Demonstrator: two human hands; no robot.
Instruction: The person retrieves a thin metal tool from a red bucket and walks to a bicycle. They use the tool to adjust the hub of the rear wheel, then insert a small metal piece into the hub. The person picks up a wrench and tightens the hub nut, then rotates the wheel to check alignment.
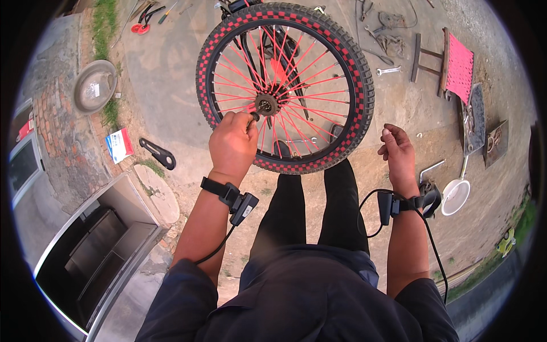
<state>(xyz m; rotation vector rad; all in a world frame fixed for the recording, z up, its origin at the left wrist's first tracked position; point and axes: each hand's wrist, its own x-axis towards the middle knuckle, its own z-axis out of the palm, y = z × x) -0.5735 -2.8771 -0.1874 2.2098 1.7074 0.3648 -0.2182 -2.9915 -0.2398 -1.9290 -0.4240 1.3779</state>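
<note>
A bicycle wheel (362,85) with a knobby black tyre, a red-and-black checked band and red spokes is in front of me. At its middle is a toothed sprocket on the hub (266,104). My left hand (232,142) is closed at the hub, its fingers wrapped round the dark end of the axle (254,115). My right hand (399,154) is to the right of the tyre, apart from it, with thumb and fingers drawn together; whatever may be between them cannot be made out. Behind the wheel, parts of a dark bicycle frame (250,60) show through the spokes.
Wrenches (388,70) and other tools lie on the ground, with red-handled cutters (140,27) far left. To the right are a pink woven stool (457,68), a metal tray (474,122) and a white pan (456,196). A round basin (94,86) and a black chain guard (158,154) are left.
</note>
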